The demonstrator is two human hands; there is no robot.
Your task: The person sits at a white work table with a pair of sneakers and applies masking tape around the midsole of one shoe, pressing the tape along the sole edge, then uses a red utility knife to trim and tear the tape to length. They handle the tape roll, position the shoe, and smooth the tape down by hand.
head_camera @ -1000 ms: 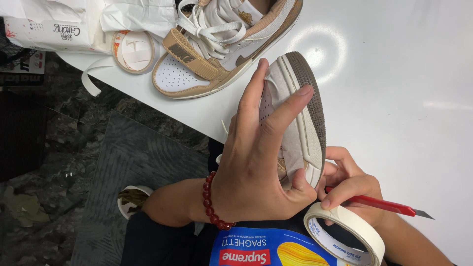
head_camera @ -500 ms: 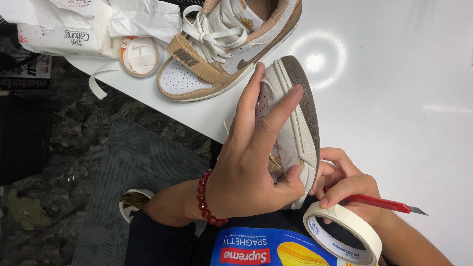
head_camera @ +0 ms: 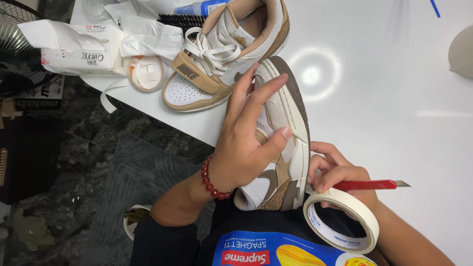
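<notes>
Both hands bare, left hand (head_camera: 244,152) with a red bead bracelet (head_camera: 213,181) at the wrist, right hand (head_camera: 340,175) unadorned, forearms uncovered, dark short-sleeved shirt (head_camera: 172,244) bearing a blue, red and yellow printed graphic (head_camera: 276,249) on the chest
</notes>
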